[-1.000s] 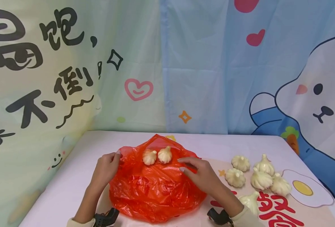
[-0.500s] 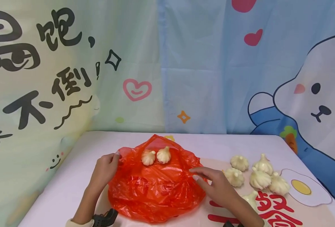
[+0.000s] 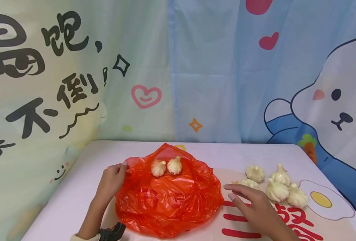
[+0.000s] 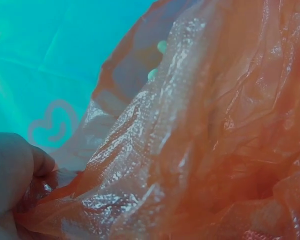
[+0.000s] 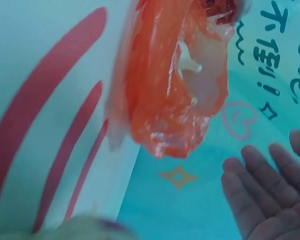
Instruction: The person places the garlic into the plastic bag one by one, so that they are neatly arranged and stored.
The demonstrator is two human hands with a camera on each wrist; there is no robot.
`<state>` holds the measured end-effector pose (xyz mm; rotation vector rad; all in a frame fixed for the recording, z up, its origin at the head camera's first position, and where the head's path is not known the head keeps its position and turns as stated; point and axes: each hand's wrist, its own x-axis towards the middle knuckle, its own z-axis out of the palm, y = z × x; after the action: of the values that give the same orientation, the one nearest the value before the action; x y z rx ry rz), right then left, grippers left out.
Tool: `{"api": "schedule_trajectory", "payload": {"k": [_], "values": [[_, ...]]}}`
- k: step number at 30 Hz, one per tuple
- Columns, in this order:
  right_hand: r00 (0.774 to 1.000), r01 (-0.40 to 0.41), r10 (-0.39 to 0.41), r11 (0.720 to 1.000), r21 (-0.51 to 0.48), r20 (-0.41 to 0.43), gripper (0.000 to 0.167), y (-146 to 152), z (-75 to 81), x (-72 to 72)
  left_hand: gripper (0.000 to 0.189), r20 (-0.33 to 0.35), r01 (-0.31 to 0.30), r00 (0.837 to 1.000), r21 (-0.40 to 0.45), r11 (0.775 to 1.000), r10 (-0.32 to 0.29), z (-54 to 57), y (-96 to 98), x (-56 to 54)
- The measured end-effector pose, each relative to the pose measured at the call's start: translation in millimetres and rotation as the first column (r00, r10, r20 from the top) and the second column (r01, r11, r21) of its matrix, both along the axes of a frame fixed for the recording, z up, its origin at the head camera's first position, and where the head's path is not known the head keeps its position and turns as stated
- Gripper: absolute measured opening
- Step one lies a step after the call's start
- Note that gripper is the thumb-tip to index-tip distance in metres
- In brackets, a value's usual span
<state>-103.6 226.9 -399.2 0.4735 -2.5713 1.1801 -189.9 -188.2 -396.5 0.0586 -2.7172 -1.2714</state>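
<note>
The left hand is pinching the left edge of the red bag, which is resting on the table with two garlic bulbs at its far side. Just right of it, the right hand is hovering, fingers released; other garlic bulbs are sitting farther right.

Table: white top, rounded far corners. Fried-egg print toward right edge; red lettering left of it. Behind far edge, printed cloth backdrop, vertically creased: pale green-yellow left, light blue right. Dark characters beyond left edge; white cartoon animal beyond far right corner. Light soft.
</note>
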Motion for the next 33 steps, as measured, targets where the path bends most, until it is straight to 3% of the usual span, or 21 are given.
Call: {"api": "schedule_trajectory", "payload": {"k": [9,12,18,27,33], "values": [[0.978,0.205,-0.207,0.975,0.081,0.022,0.027,32,0.5,13.4,0.043,-0.005,0.003,1.0,0.02,1.0,-0.003,-0.6,0.0,0.4],[0.964,0.263,-0.267,0.959,0.106,0.022,0.029,45,0.3,16.0,0.043,-0.009,0.005,1.0,0.028,1.0,-0.004,-0.8,0.0,0.6],[0.918,0.364,-0.379,0.922,0.13,0.114,0.035,69,-6.7,20.0,0.042,-0.012,-0.002,1.0,0.03,1.0,0.002,-0.6,0.0,1.3],[0.89,0.376,-0.392,0.92,0.112,0.232,0.041,85,-25.0,19.5,0.043,-0.014,0.002,1.0,0.059,0.998,-0.001,-0.6,2.2,2.4],[0.888,0.31,-0.321,0.947,0.089,0.329,0.045,90,-30.7,15.8,0.041,-0.018,-0.002,1.0,0.035,0.999,0.002,-0.5,2.1,3.0]]}}
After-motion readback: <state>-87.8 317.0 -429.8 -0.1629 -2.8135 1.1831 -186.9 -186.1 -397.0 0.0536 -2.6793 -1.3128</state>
